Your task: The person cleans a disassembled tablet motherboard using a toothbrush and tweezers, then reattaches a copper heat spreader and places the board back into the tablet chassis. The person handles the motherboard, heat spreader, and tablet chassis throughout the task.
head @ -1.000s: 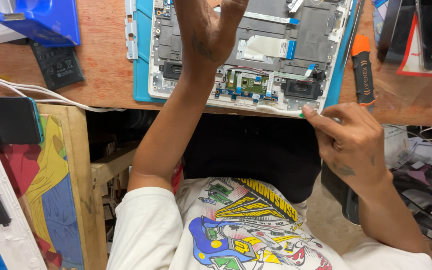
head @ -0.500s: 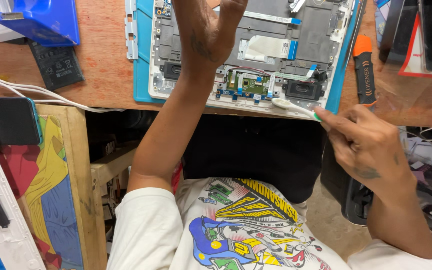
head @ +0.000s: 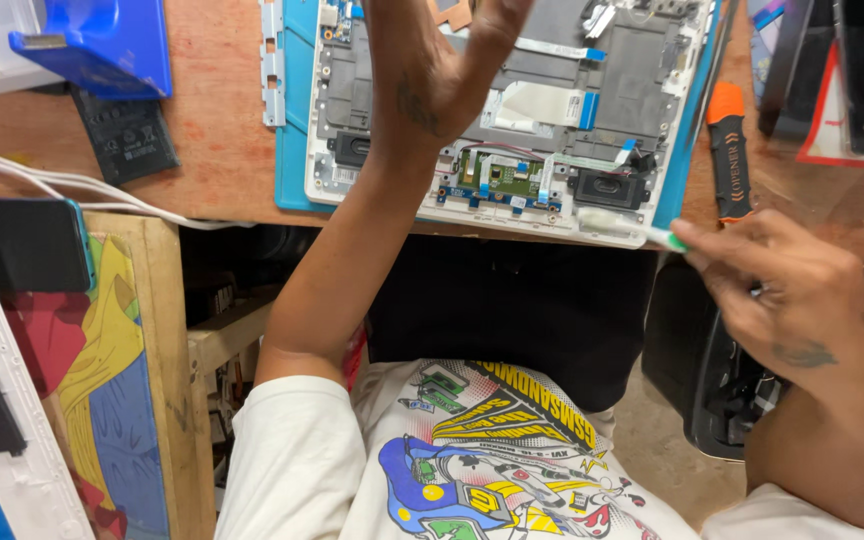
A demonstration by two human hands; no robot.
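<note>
1. The left hand [head: 442, 75] lies spread, fingers wide, on the opened laptop chassis [head: 512, 110] at top centre of the worktop [head: 212, 150].
2. The right hand [head: 802, 300], centre right, pinches a white brush [head: 627, 225], fingers narrow, touching the chassis' lower right edge.
3. An orange pry tool [head: 730, 155] lies just beside.

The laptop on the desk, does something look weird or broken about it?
The laptop lies with its cover off, so its green circuit board, flat cables and speakers show. It also hangs slightly over the edge of the wooden desk. I see no cracks or spills.
</note>
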